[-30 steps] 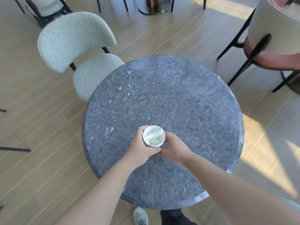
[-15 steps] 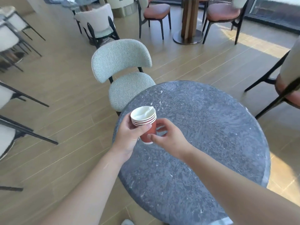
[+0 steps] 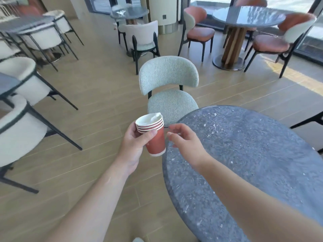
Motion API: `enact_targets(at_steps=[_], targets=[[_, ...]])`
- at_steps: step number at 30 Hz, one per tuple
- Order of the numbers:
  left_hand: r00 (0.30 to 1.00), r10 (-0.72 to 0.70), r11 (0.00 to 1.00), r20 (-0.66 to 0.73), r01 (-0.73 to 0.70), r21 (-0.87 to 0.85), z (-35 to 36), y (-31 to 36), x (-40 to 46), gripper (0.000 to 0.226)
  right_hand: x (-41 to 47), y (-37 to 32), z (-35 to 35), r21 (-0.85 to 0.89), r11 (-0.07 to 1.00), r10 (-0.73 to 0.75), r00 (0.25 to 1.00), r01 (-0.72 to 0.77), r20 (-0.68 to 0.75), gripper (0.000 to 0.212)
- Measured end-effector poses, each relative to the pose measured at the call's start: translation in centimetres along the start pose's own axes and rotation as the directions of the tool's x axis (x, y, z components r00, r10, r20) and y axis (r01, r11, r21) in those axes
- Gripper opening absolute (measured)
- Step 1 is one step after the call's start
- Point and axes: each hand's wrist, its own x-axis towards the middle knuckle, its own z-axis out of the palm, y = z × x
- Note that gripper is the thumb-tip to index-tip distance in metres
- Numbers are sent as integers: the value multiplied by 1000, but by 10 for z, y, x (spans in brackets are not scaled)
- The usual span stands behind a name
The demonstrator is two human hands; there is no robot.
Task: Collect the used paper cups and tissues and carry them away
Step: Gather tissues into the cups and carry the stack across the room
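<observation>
A stack of several nested red paper cups with white rims is held in the air left of the round grey table. White crumpled tissue fills the top cup. My left hand grips the stack from the left, thumb across the rims. My right hand hovers just right of the cups, fingers loosely spread, a small gap between it and the stack, holding nothing.
A pale green upholstered chair stands just beyond the cups against the table's edge. White chairs and dark tables line the left. Another round table with rust-red chairs stands at the back right. Wooden floor runs between.
The view has swung up and left, away from the table. The cup stack has come off the table and out past its edge. My right hand has let go of the cups.
</observation>
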Motion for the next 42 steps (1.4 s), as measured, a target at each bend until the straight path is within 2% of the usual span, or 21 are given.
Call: enact_targets(at_steps=[6,10,13,16,19,24,28,32,35,38,42], targets=[[1000,16,1000,5,-16,4,-110,30,12,44,29,-21,104,111,992,54,998,-53,-13,14],[999,37,999,-18,-37,1,-181,48,12,57,43,-33,176,172,983,75,997,-72,-15,21],[997,51,999,-63,-52,-6,-229,60,8,53,49,-39,226,199,976,79,997,-83,27,24],[990,72,997,-118,-74,-7,-268,71,2,66,52,-45,266,198,976,83,994,-96,75,18],[980,91,996,-175,-93,1,-303,79,-8,67,57,-52,302,187,976,83,987,-108,139,16],[956,111,994,-272,-113,8,-352,89,-27,64,65,-59,355,200,971,75,964,-129,255,18],[931,123,992,-344,-129,6,-384,94,-34,65,72,-63,390,195,971,67,938,-141,340,30],[909,138,990,-392,-140,24,-404,101,-31,67,86,-66,415,182,971,71,913,-156,401,22],[900,132,991,-415,-128,39,-415,102,-19,59,107,-66,429,180,970,68,898,-161,434,21],[881,119,993,-457,-106,54,-424,102,2,67,135,-65,439,169,972,67,880,-165,471,24],[867,98,995,-489,-71,73,-435,102,43,67,183,-65,450,182,963,83,863,-198,498,23]])
